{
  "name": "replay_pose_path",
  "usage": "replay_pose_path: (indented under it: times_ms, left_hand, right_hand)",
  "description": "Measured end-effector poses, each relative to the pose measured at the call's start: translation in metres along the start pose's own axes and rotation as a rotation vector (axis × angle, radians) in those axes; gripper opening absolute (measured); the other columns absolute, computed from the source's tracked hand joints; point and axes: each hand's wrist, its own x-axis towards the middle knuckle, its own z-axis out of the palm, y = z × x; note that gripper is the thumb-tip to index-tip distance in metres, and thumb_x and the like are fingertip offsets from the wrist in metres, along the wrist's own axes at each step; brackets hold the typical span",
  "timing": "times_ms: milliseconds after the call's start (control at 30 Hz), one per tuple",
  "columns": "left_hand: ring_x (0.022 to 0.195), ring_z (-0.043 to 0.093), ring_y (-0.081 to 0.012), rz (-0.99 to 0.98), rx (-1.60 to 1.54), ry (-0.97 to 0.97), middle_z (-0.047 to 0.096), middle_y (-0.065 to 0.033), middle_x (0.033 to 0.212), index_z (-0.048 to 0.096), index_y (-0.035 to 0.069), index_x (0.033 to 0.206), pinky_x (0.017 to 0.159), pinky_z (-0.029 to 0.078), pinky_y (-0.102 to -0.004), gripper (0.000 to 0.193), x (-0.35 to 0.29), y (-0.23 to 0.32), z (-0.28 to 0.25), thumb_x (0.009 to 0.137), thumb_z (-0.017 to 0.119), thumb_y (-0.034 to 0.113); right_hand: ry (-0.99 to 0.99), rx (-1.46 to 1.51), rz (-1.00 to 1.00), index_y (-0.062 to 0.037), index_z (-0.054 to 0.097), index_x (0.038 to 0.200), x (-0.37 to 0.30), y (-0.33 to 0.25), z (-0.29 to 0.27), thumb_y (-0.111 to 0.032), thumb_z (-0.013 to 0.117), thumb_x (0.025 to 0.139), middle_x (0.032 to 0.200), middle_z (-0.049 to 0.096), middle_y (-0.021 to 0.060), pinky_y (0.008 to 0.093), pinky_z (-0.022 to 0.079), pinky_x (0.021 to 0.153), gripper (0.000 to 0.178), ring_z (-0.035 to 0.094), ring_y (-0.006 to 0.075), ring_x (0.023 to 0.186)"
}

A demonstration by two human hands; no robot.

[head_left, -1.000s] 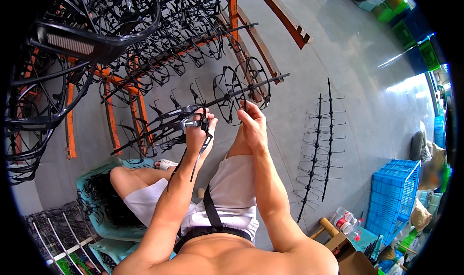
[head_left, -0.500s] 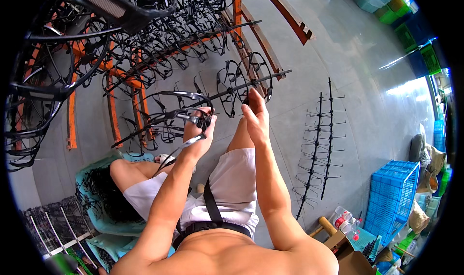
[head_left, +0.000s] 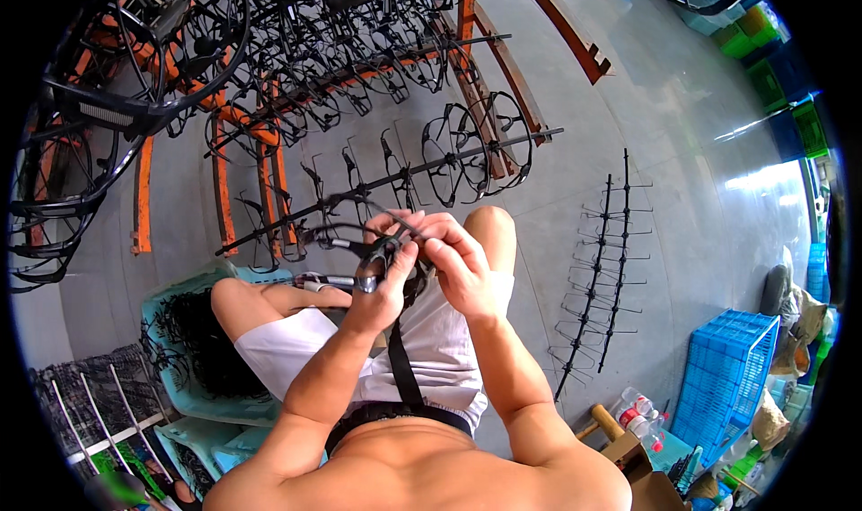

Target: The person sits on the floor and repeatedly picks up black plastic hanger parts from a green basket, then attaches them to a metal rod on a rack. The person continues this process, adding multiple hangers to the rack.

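In front of my lap, my left hand is closed round a cluster of glossy black curved plastic parts, whose thin arms stick out to the left. My right hand meets it there, thumb and fingers pinched at the right side of the same cluster. What lies between the fingertips is too small to make out. Just beyond both hands runs a black rod with wire hooks. Round black plastic frames hang toward its right end, while several hooks further left carry no frame.
Orange rack posts and many hanging black frames fill the far left. Two hooked rods lie on the floor at right. A teal crate with dark parts is at my left. A blue basket stands at right.
My right hand has come back from the hanging frames on the rod to join my left hand. My left hand has moved slightly nearer, and the parts in it have turned.
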Motion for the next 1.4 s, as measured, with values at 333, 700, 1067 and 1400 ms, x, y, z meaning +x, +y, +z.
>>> replay_pose_path:
  times_ms: [333,700,1067,1400]
  left_hand:
    - [0.097,0.058,-0.0161,-0.191,-0.312,-0.08,0.041,-0.0129,0.138,0.036,0.003,0.132,0.065,0.05,-0.0251,0.046,0.002,-0.012,-0.026,0.088,0.048,-0.001]
    - [0.063,0.057,-0.0155,0.007,0.676,0.249,0.058,-0.0065,0.075,0.052,0.002,0.112,0.058,0.046,-0.0288,0.029,-0.005,-0.019,-0.045,0.086,0.062,0.008]
    - [0.07,0.06,-0.0282,0.226,0.833,0.117,0.06,-0.0124,0.081,0.058,0.006,0.099,0.062,0.048,-0.0351,0.017,0.022,-0.072,-0.065,0.083,0.064,0.007]
    - [0.073,0.06,-0.033,0.252,0.824,0.131,0.06,-0.0127,0.08,0.059,0.007,0.091,0.063,0.048,-0.0383,0.014,0.025,-0.075,-0.063,0.079,0.065,0.005]
  right_hand:
    - [-0.218,0.119,0.332,-0.0036,0.044,0.122,0.004,-0.028,-0.013,-0.022,0.042,0.096,0.059,0.045,0.0011,0.0221,0.025,0.043,0.032,0.033,0.0073,0.047]
    - [0.196,0.189,-0.076,0.0009,0.057,0.11,0.014,-0.046,-0.036,-0.015,0.049,0.097,0.085,0.064,0.0074,0.0196,0.039,0.05,0.023,0.057,0.0099,0.063]
    - [0.593,-0.568,0.059,0.0032,0.056,0.109,0.051,0.007,-0.003,-0.012,0.055,0.093,0.093,0.063,0.0051,0.0221,0.045,0.076,0.022,0.056,0.01,0.084]
    - [0.464,-0.259,0.157,-0.0018,0.056,0.112,0.117,0.076,-0.048,-0.017,0.056,0.095,0.09,0.06,-0.0002,0.0184,0.039,0.061,0.023,0.046,0.0031,0.07]
